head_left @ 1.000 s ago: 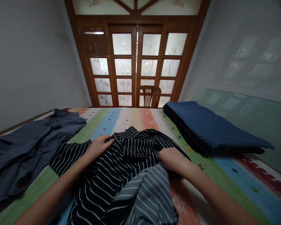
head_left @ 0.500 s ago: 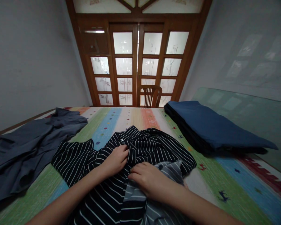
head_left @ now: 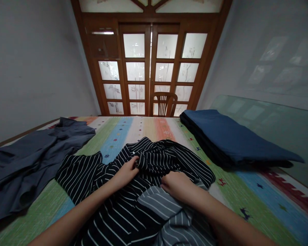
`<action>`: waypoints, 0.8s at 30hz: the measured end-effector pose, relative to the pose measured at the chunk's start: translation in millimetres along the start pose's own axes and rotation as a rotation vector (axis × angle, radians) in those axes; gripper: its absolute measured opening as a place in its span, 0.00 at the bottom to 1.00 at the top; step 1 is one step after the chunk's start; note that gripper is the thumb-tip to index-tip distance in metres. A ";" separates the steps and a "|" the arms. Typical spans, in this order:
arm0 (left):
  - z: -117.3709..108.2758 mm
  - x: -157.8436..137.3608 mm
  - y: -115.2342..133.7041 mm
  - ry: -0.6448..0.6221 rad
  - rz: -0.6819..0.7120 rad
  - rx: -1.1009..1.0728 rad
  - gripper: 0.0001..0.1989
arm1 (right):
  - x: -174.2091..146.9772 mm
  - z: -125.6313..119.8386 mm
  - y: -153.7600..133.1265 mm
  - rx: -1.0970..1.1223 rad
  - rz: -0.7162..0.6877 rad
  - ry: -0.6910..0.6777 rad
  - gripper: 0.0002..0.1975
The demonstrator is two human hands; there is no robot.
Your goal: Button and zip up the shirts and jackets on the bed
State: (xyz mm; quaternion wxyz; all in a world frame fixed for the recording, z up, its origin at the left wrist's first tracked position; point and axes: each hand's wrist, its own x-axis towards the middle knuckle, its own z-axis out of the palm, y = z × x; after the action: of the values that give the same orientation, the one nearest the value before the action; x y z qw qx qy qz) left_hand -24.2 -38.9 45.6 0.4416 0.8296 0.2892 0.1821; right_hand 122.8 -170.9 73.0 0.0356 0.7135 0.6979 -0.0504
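Observation:
A black shirt with white stripes [head_left: 113, 212] lies spread on the patterned cloth in front of me, its grey inner side [head_left: 159, 203] turned up at the lower right. My left hand [head_left: 128, 171] pinches the shirt's front edge near the collar, thumb and fingers closed on the fabric. To its right, my right hand [head_left: 178, 186] is curled closed around another part of the striped fabric, above the grey inner side. Its fingertips are hidden in the folds. One sleeve [head_left: 79, 174] reaches out to the left.
A dark grey garment [head_left: 36, 157] lies loosely at the left. Folded blue and black garments [head_left: 228, 136] are stacked at the right, by a pale green glass panel [head_left: 261, 116]. A wooden chair [head_left: 164, 102] stands beyond the far edge of the striped tablecloth [head_left: 143, 128], before glazed doors.
My right hand has moved right and slightly up, drawing the shirt's front edge open, so more grey inner side shows. My left hand stays near the collar, only slightly shifted.

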 end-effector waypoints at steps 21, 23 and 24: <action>14.7 -26.6 41.9 -0.162 -0.061 -0.761 0.28 | -13.2 -10.3 -19.3 0.345 -0.051 0.447 0.02; 15.5 -26.7 42.6 -0.152 -0.041 -0.740 0.27 | -12.7 -9.5 -19.7 0.256 -0.112 0.494 0.03; 16.1 -26.3 42.1 -0.149 -0.033 -0.731 0.27 | -12.4 -8.9 -20.2 0.191 -0.150 0.528 0.05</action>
State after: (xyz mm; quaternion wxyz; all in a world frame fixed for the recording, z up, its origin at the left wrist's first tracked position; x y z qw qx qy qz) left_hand -21.9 -84.5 70.8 0.7314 0.6233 0.1854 0.2054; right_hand 102.5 -181.7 83.8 -0.2186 0.6485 0.7258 0.0690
